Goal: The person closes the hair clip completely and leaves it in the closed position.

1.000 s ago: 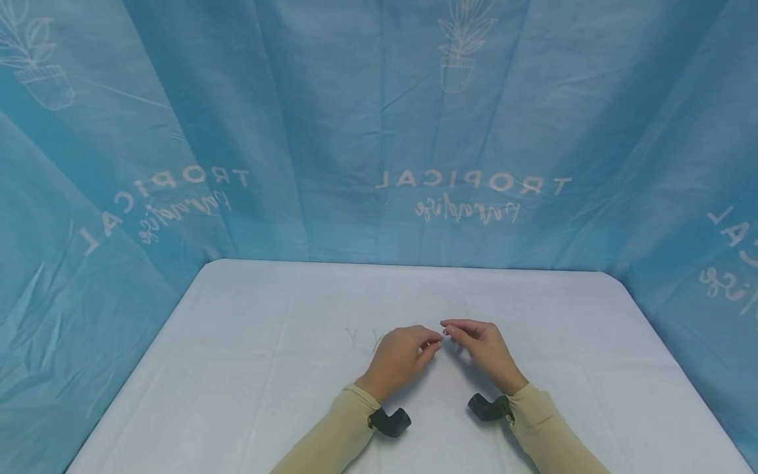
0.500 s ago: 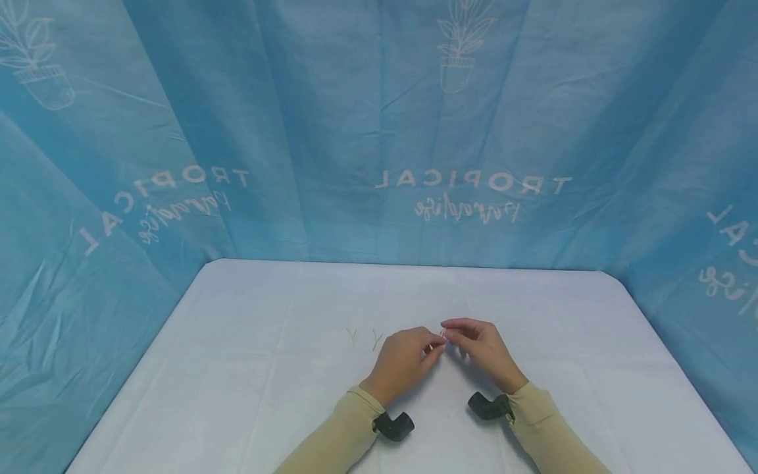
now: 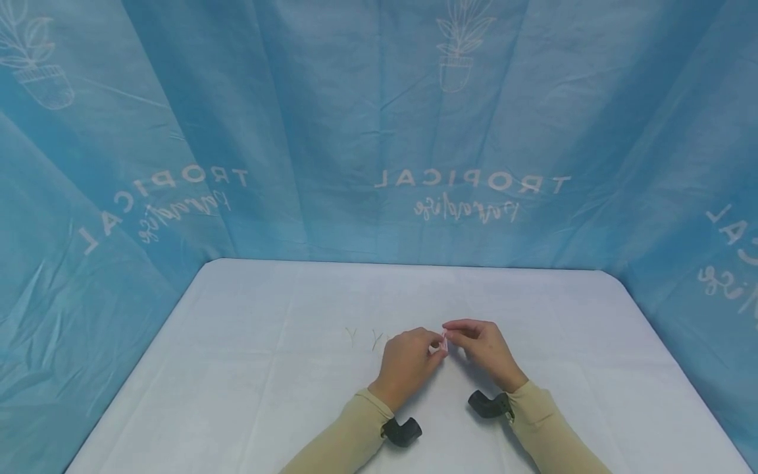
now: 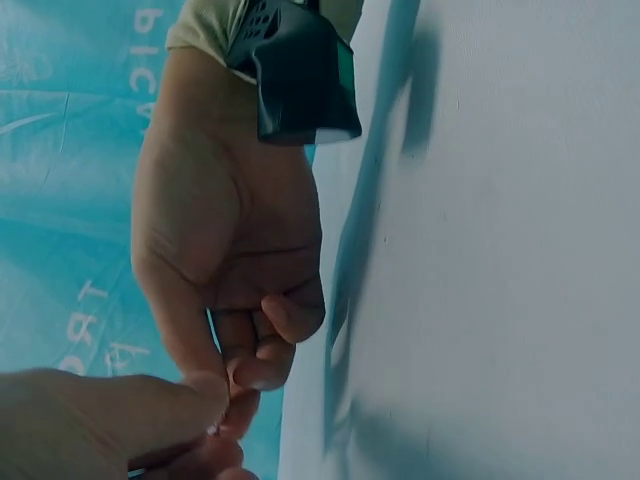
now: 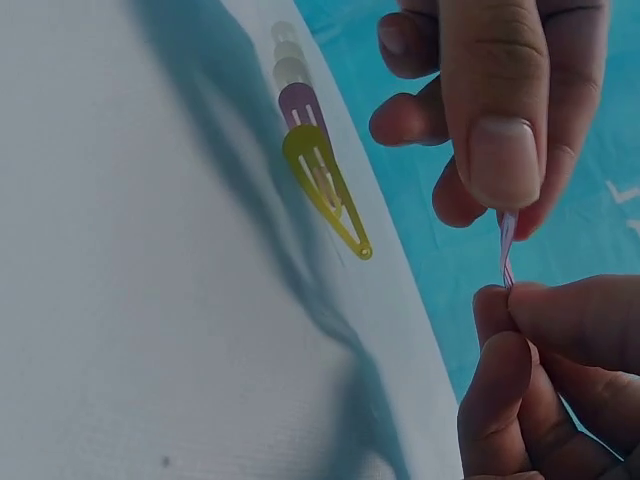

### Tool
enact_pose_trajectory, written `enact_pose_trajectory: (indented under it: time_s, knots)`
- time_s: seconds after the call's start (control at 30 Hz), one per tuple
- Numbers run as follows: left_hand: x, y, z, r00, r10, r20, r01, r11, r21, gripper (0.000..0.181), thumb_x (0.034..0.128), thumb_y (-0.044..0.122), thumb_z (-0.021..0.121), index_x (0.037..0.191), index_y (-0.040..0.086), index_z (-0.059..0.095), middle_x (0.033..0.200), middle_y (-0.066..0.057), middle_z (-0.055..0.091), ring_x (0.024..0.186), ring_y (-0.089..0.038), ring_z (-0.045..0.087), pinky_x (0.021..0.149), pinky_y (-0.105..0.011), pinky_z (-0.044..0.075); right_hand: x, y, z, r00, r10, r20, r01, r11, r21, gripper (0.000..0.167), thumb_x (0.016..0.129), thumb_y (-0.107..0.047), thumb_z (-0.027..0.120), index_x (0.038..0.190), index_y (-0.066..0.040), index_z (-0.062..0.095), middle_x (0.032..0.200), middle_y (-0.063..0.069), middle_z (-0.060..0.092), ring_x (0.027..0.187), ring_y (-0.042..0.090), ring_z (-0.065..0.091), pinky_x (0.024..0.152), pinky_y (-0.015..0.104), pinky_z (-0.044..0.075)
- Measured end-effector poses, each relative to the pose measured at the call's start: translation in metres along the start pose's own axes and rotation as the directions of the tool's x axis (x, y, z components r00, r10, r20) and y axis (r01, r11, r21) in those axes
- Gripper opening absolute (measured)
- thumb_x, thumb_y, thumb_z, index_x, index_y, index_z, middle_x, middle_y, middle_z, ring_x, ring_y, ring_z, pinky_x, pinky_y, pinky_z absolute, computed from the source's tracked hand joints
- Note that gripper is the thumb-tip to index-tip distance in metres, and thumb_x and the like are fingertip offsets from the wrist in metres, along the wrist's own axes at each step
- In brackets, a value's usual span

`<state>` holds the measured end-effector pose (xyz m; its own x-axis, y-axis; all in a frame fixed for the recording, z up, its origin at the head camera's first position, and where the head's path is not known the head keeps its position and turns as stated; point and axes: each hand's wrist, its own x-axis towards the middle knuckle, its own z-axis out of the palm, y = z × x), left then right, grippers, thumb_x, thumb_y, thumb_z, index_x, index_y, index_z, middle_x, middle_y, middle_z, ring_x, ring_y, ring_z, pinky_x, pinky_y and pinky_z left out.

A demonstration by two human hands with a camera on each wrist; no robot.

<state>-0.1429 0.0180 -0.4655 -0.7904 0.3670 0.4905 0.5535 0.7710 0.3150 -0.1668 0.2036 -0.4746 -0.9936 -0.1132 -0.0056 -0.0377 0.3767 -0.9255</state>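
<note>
Between the fingertips of both hands is a small, flat pink hair clip [image 3: 444,342], seen nearly edge-on in the right wrist view. My left hand [image 3: 408,362] pinches one end between thumb and finger. The fingertips of my right hand [image 3: 487,352] pinch the other end. In the left wrist view, the right hand [image 4: 235,230] comes down from the top and meets the left hand [image 4: 110,420]; fingers mostly cover the clip there. A yellow snap hair clip [image 5: 345,215] lies on the table, with a purple one [image 5: 298,105] behind it.
Whitish clips [image 5: 291,68] continue the row beyond the purple one. Thin yellowish Y-shaped outlines [image 3: 377,340] show on the white table [image 3: 237,395] left of my left hand. A blue printed curtain [image 3: 331,131] surrounds the table's back and sides.
My left hand has shifted slightly right and towards me, while the right hand has stayed nearly still. More of the pink hair clip now shows between the fingertips.
</note>
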Motion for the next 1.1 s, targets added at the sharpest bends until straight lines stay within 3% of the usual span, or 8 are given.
enact_pose_trajectory:
  time_s: [0.23, 0.4, 0.57, 0.67, 0.87, 1.1]
  knots:
    - [-0.001, 0.010, 0.005, 0.996, -0.082, 0.027, 0.079, 0.992, 0.094, 0.017, 0.0841, 0.031, 0.082, 0.090, 0.015, 0.077, 0.078, 0.006, 0.072, 0.066, -0.010, 0.065, 0.053, -0.023, 0.044, 0.000, 0.001, 0.002, 1.000, 0.005, -0.016, -0.006, 0.999, -0.033, 0.025, 0.091, -0.012, 0.073, 0.113, -0.001, 0.073, 0.100, 0.011, 0.075, 0.082, 0.015, 0.060, 0.063, 0.025, 0.043]
    - [-0.001, 0.014, 0.007, 0.991, -0.132, 0.012, 0.131, 0.987, 0.093, 0.016, 0.0831, 0.030, 0.082, 0.087, 0.015, 0.078, 0.074, 0.005, 0.071, 0.062, -0.013, 0.065, 0.049, -0.025, 0.042, 0.000, 0.002, 0.003, 1.000, 0.002, -0.024, -0.004, 0.997, -0.072, 0.022, 0.091, -0.011, 0.073, 0.111, -0.002, 0.074, 0.099, 0.009, 0.075, 0.089, 0.016, 0.066, 0.070, 0.026, 0.046]
    - [0.003, 0.018, 0.009, 0.985, -0.168, 0.045, 0.164, 0.983, 0.083, 0.016, 0.0827, 0.029, 0.082, 0.079, 0.015, 0.075, 0.062, 0.006, 0.063, 0.051, -0.010, 0.054, 0.043, -0.025, 0.035, 0.001, 0.005, 0.004, 0.999, -0.036, -0.032, 0.031, 0.990, -0.135, 0.019, 0.092, -0.008, 0.072, 0.109, -0.002, 0.075, 0.098, 0.009, 0.075, 0.087, 0.018, 0.068, 0.068, 0.027, 0.049]
    - [0.005, 0.020, 0.011, 0.980, -0.188, 0.070, 0.181, 0.979, 0.098, 0.019, 0.0831, 0.030, 0.082, 0.076, 0.015, 0.073, 0.059, 0.005, 0.061, 0.050, -0.011, 0.053, 0.043, -0.026, 0.034, 0.001, 0.008, 0.005, 0.997, -0.067, -0.037, 0.058, 0.978, -0.203, 0.017, 0.092, -0.007, 0.071, 0.109, -0.003, 0.075, 0.099, 0.008, 0.075, 0.090, 0.020, 0.069, 0.072, 0.031, 0.052]
    - [0.006, 0.022, 0.017, 0.967, -0.236, 0.100, 0.223, 0.966, 0.130, 0.023, 0.0839, 0.032, 0.080, 0.073, 0.015, 0.071, 0.060, 0.001, 0.064, 0.051, -0.016, 0.057, 0.042, -0.031, 0.037, 0.002, 0.009, 0.007, 0.993, -0.115, -0.031, 0.101, 0.948, -0.303, 0.017, 0.093, -0.008, 0.070, 0.109, -0.005, 0.075, 0.107, 0.010, 0.074, 0.103, 0.030, 0.069, 0.091, 0.049, 0.052]
    - [0.008, 0.025, 0.020, 0.962, -0.255, 0.099, 0.238, 0.959, 0.154, 0.026, 0.0853, 0.031, 0.078, 0.068, 0.014, 0.068, 0.060, -0.002, 0.065, 0.051, -0.020, 0.058, 0.044, -0.034, 0.039, 0.002, 0.009, 0.006, 0.989, -0.144, -0.018, 0.130, 0.930, -0.344, 0.017, 0.092, -0.009, 0.071, 0.108, -0.006, 0.075, 0.106, 0.010, 0.074, 0.099, 0.028, 0.068, 0.090, 0.049, 0.051]
